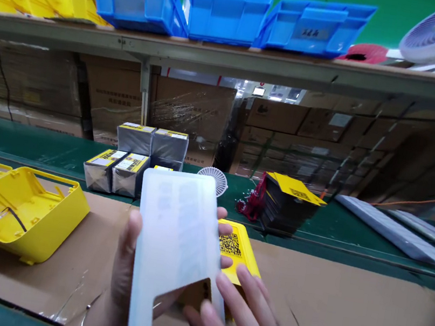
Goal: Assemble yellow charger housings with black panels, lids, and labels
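A thin whitish translucent panel (175, 227) with rounded corners and a cutout at its lower right is held up in front of me. My left hand (123, 269) grips it, the thumb at its left edge and the fingertips showing past its right edge. At the lower right, my right hand (247, 320) has its fingers apart, beside the cutout and overlapping the panel's edge; it is slightly blurred. Behind the hands, a yellow part with a QR code (237, 248) sits on the cardboard-covered worktop (302, 306), partly hidden by the panel and fingers.
Yellow housings (45, 219) lie at left. Several grey boxes with yellow tops (130, 172) stand behind the panel, beside a small white round grille (215, 180). A stack of yellow-topped plates (289, 201) is at right, near long grey strips (391, 230). Blue bins (226, 17) line the shelf above.
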The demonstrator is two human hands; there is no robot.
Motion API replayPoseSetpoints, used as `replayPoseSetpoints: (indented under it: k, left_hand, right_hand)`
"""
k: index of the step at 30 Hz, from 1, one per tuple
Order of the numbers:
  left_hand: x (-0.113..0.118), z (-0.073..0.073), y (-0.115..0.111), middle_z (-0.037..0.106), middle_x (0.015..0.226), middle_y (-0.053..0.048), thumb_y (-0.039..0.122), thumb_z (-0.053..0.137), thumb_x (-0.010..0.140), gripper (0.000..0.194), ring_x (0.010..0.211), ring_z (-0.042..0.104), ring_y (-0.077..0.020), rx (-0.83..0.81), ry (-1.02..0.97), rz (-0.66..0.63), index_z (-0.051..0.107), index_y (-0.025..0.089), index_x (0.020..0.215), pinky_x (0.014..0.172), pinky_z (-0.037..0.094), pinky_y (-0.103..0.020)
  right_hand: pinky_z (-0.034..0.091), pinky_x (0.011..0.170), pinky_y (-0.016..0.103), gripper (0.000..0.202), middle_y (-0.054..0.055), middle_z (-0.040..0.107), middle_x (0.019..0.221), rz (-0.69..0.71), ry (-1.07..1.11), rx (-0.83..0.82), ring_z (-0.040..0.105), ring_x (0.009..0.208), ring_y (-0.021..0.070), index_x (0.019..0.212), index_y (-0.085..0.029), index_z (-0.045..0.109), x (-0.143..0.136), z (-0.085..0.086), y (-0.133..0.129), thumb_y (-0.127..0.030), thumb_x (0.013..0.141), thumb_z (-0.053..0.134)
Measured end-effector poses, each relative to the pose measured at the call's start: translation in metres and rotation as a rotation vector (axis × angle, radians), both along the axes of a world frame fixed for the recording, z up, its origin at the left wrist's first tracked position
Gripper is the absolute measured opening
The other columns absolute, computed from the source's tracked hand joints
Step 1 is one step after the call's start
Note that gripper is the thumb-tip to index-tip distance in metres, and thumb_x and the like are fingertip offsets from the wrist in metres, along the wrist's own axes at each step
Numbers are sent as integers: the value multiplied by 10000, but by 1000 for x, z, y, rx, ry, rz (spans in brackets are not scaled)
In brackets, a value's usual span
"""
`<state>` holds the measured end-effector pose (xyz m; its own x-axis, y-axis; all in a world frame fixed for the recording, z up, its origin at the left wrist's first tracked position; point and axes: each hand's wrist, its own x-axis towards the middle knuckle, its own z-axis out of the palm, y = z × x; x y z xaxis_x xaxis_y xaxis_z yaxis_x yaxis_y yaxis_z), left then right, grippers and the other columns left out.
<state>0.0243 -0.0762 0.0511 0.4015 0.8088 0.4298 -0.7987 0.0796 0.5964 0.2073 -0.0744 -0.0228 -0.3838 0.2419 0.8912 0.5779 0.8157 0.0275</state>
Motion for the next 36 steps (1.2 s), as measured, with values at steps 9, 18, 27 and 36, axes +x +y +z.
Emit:
replayPoseSetpoints:
  k: [9, 18, 27, 36]
  left_hand:
    - [-24, -10, 28, -129, 1572, -24, 595, 809, 495, 1268, 1411, -101, -412, 691, 1417, 1053, -11, 430, 1448, 1106, -34, -648]
    - [-28, -19, 61, 244, 1437, -66, 382, 752, 609, 840, 1371, 203, -274, 812, 1657, 678, 349, 344, 1344, 1141, 242, -472]
    - [-33, -43, 76, 302, 1348, -76, 433, 779, 570, 752, 1317, 277, -302, 549, 1676, 613, 480, 303, 1247, 1126, 276, -481]
    - [-32, -41, 77, 311, 1365, -65, 325, 773, 566, 585, 1318, 293, -351, 489, 1599, 589, 578, 303, 1117, 1115, 264, -550]
  right_hand:
    - [526, 895, 326, 457, 7, 690, 814, 159, 716, -951, 658, 911, 180, 1298, -249, 461, 16, 44, 20, -360, 875, 592]
    - [485, 978, 428, 765, 99, 574, 1279, 331, 824, -1435, 578, 1139, 260, 1439, -235, 252, 26, 34, 44, -481, 817, 623]
    - [205, 1162, 476, 520, 12, 300, 1512, -184, 35, -994, 259, 1397, 245, 1350, -313, 478, 68, -2, 62, -524, 875, 494]
    - [283, 1124, 517, 551, 74, 463, 1402, -50, 272, -1155, 424, 1301, 302, 1171, -262, 642, 78, -9, 72, -519, 691, 726]
